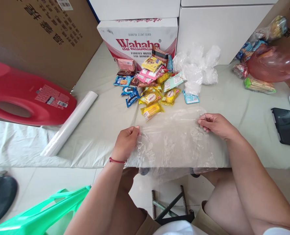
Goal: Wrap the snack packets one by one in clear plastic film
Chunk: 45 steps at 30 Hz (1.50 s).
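A clear plastic bag (174,143) is stretched flat between my two hands, its lower end hanging past the table's front edge. My left hand (126,142) pinches its left side, and my right hand (216,125) pinches the upper right corner. Just beyond the bag lies a pile of small wrapped snacks; a yellow-wrapped cake (152,111) is the nearest of them. Beside the pile on the right sit several crumpled clear plastic bundles (196,70). A light blue packet (191,98) lies in front of those bundles.
A white roll (70,124) and a red jug (29,98) are at the left. Behind the snacks stands a Wahaba-labelled carton (137,36). To the right are a pink translucent bowl (274,65), more snacks and a black phone-like object (288,127). A green plastic stool (42,212) stands below left.
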Motion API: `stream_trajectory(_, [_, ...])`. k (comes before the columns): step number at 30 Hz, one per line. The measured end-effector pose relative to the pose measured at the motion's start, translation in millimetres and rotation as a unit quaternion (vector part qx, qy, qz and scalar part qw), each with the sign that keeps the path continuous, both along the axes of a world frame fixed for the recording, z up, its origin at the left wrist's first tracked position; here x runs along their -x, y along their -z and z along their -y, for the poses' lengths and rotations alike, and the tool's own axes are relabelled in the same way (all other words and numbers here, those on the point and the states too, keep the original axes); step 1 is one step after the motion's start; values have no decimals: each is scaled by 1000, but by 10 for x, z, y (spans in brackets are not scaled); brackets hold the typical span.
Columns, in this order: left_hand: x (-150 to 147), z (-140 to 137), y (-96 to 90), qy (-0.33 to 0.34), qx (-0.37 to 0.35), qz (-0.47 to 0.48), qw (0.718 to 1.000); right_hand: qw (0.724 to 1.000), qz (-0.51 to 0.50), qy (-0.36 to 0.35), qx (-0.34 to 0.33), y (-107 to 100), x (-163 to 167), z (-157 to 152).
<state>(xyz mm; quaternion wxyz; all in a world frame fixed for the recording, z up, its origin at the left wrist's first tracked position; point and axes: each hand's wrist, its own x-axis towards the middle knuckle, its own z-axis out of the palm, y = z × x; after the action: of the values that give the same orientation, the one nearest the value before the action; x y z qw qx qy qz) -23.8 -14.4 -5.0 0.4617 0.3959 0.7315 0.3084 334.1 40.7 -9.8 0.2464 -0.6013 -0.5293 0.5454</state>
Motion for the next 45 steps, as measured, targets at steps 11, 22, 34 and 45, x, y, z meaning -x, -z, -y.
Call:
stream_trajectory(11, [-24, -20, -29, -68, -255, -338, 903, 878, 311, 98, -350, -40, 353, 228])
stream_trajectory(22, [-104, -82, 55, 214, -214, -314, 900, 788, 93, -361, -490, 92, 1445, 1017])
stream_trajectory(34, [-608, -12, 212, 204, -301, -314, 877, 893, 63, -233, -380, -164, 1239, 852])
stream_trajectory(45, [-662, -192, 205, 136, -332, -325, 875, 863, 190, -74, -461, -6, 1097, 631])
